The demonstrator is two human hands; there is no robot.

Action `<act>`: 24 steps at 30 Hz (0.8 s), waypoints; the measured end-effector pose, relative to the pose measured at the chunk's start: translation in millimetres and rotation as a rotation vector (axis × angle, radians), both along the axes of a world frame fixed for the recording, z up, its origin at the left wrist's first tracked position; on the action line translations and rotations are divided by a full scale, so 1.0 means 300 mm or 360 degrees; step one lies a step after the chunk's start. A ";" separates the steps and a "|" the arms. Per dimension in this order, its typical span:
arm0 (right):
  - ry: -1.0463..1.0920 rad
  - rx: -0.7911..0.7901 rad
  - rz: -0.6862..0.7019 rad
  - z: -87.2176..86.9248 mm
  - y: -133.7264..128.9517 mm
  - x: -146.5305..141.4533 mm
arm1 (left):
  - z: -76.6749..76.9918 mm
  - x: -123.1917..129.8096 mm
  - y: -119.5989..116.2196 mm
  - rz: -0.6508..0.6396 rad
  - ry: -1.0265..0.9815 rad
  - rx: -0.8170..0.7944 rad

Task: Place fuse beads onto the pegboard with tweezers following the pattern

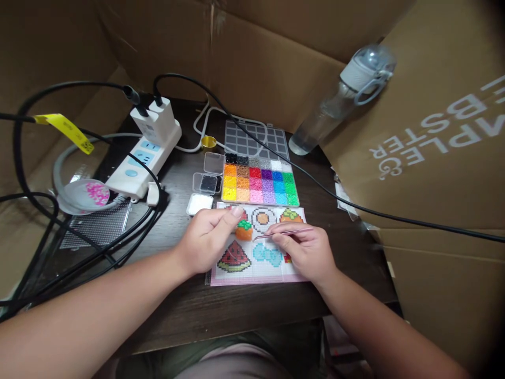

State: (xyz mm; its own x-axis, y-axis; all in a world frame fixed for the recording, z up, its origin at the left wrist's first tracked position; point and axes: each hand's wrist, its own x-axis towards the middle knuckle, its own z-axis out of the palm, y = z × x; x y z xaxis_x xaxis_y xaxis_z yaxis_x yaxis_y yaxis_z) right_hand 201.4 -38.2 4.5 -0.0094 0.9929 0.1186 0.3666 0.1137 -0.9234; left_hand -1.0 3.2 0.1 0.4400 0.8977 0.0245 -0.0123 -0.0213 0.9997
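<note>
A pattern sheet with small fruit, egg and bow pictures lies on the dark table. Over its left part is my left hand, thumb pressed against the curled fingers; whatever they may pinch is too small to make out. An orange and green bead piece shows just beside that thumb. My right hand grips pinkish metal tweezers, whose tip points left, close to the orange piece. Behind the sheet stands an open box of coloured beads, sorted by compartment.
Small clear boxes sit left of the bead box. A power strip with black cables and a dish of pink beads are at the left. A bottle leans at the back right. Cardboard walls surround the table.
</note>
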 end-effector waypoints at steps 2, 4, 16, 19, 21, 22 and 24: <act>-0.0004 -0.0015 0.0001 0.002 0.000 -0.003 | 0.000 -0.001 -0.001 -0.0002 0.0012 0.0006; -0.0016 -0.0031 -0.0005 0.001 -0.002 -0.003 | -0.002 -0.003 -0.002 0.0004 0.0030 0.0012; -0.0035 -0.0004 0.0013 0.002 0.000 0.000 | -0.001 -0.002 -0.002 0.0007 0.0031 0.0002; -0.0044 -0.0006 0.0019 0.001 -0.002 -0.002 | -0.002 -0.002 -0.002 0.0011 0.0024 -0.0003; -0.0048 -0.0005 0.0009 0.001 -0.004 -0.003 | -0.004 -0.003 -0.002 0.0007 0.0009 -0.0006; -0.0050 -0.0005 0.0002 0.001 -0.005 -0.004 | -0.005 -0.003 -0.002 0.0005 0.0001 -0.0008; -0.0049 -0.0004 -0.0018 0.002 -0.005 -0.007 | -0.007 -0.004 -0.003 0.0005 -0.0009 -0.0018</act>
